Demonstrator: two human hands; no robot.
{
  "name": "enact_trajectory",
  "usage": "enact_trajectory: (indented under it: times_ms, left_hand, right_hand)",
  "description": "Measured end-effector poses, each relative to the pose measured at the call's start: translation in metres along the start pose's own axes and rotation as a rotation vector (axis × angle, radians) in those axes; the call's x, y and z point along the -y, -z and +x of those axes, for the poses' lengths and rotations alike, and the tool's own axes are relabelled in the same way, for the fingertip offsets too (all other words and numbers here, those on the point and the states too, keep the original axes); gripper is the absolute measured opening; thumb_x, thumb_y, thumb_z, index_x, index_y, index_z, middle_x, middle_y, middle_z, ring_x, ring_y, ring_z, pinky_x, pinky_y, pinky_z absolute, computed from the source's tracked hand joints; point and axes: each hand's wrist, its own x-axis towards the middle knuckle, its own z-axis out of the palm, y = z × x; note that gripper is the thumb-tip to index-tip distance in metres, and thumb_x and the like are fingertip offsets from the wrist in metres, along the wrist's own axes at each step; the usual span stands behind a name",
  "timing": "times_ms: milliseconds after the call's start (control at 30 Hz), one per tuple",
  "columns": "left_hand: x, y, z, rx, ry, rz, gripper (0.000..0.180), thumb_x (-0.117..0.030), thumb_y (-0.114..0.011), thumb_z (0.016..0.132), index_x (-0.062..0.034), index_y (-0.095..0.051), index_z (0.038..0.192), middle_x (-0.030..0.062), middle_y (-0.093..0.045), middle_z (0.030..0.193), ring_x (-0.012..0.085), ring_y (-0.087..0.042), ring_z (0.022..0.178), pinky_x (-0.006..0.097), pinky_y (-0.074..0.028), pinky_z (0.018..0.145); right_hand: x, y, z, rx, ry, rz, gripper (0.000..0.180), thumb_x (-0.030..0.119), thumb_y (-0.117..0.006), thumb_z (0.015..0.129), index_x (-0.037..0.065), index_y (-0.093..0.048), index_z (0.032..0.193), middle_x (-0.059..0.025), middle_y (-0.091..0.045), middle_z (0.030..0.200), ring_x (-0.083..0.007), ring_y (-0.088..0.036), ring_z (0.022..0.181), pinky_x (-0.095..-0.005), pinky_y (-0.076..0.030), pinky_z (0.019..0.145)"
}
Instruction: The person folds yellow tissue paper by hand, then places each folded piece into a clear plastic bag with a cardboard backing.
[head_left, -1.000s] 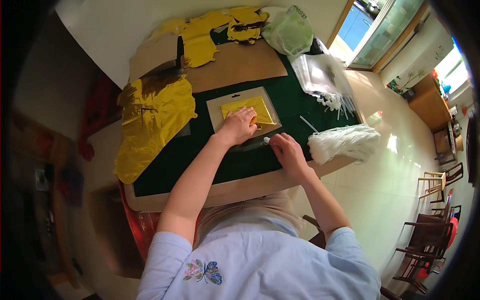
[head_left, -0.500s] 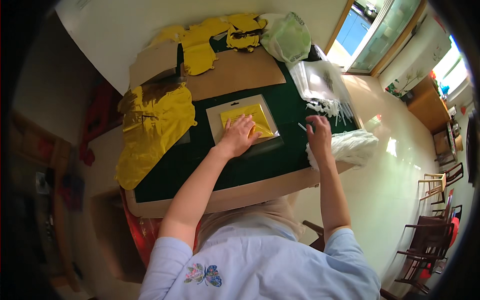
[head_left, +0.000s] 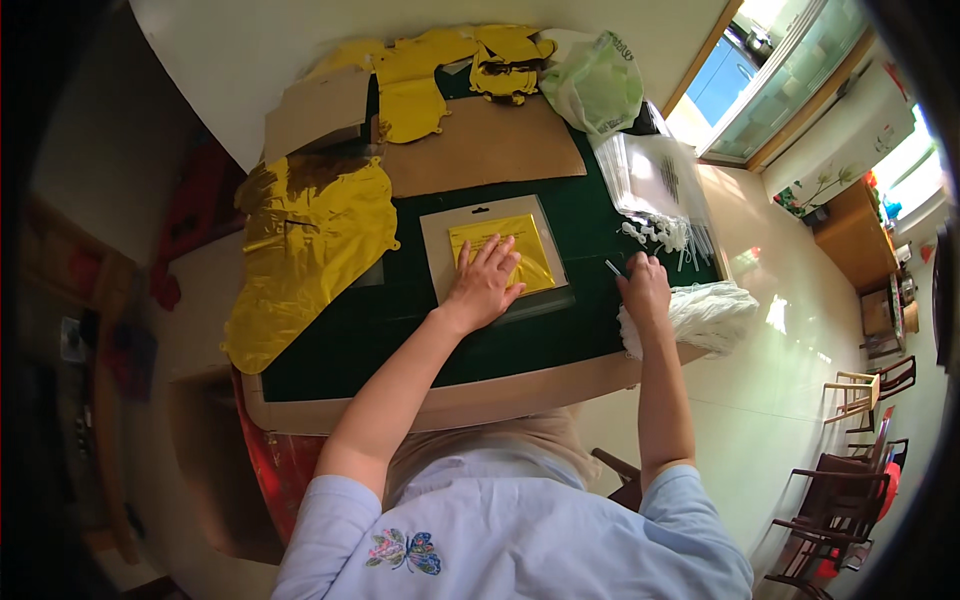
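Observation:
On the green tabletop (head_left: 390, 340) lies a clear bag with a card backing (head_left: 438, 262), and over it a folded golden foil square (head_left: 535, 262). My left hand (head_left: 484, 288) rests on the foil, palm down with its fingers spread, partly covering it. To the right, my right hand (head_left: 646, 290) has its fingers bent together at the end of a thin pale straw (head_left: 613, 268); the fingertips hide the rest of it. A bundle of white string (head_left: 715, 318) lies right beside that hand. Just beyond are several thin clear straws (head_left: 698, 248) and small white pieces (head_left: 655, 235).
Flat golden foil balloons (head_left: 310, 255) cover the left side and the far edge. A cardboard sheet (head_left: 485, 150) lies behind the bag. A stack of clear bags (head_left: 650, 175) and a pale green plastic bag (head_left: 600, 85) sit at the far right. Chairs (head_left: 835, 500) stand off right.
My right hand has lowered toward the table, and its fingers have closed at the straw. My left hand stays on the foil, its fingers flatter. The whole view has shifted slightly.

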Motion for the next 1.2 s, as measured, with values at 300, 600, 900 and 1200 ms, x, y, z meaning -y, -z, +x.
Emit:
enact_trajectory:
  times_ms: [300,600,900,1200]
  left_hand:
    - [0.003,-0.008,-0.002,-0.053,-0.014,-0.008,0.047,-0.038,-0.056,0.093,-0.0131,-0.044,0.131,0.0120,-0.035,0.149,0.0284,-0.027,0.142,0.058,-0.018,0.114]
    - [0.001,-0.008,-0.002,-0.082,-0.011,-0.020,0.047,-0.037,-0.057,0.093,-0.0133,-0.044,0.131,0.0116,-0.037,0.147,0.0281,-0.029,0.141,0.058,-0.018,0.114]
    - [0.002,-0.009,-0.003,-0.092,-0.011,0.003,0.046,-0.037,-0.059,0.091,-0.0128,-0.047,0.129,0.0106,-0.037,0.147,0.0282,-0.030,0.140,0.058,-0.019,0.114]
    - [0.003,-0.008,-0.002,-0.094,-0.019,-0.019,0.047,-0.037,-0.058,0.092,-0.0127,-0.046,0.130,0.0106,-0.037,0.147,0.0281,-0.030,0.140,0.058,-0.018,0.114]
  right_hand:
    - [0.055,0.036,-0.035,0.445,0.055,0.290,0.012,0.012,-0.069,0.078,0.003,-0.063,0.081,-0.0151,-0.067,0.078,-0.0327,-0.065,0.075,-0.0385,-0.051,0.065]
    - [0.064,0.017,-0.031,0.306,0.036,0.280,0.014,0.017,-0.068,0.079,0.003,-0.063,0.080,-0.0135,-0.068,0.077,-0.0322,-0.066,0.074,-0.0384,-0.052,0.065]
    - [0.062,0.019,-0.042,0.401,0.044,0.251,0.013,0.016,-0.067,0.078,0.004,-0.064,0.081,-0.0130,-0.068,0.076,-0.0309,-0.066,0.073,-0.0373,-0.052,0.065]
    - [0.062,0.021,-0.040,0.423,0.041,0.264,0.013,0.017,-0.064,0.079,0.005,-0.062,0.080,-0.0136,-0.067,0.078,-0.0330,-0.065,0.077,-0.0413,-0.051,0.066]
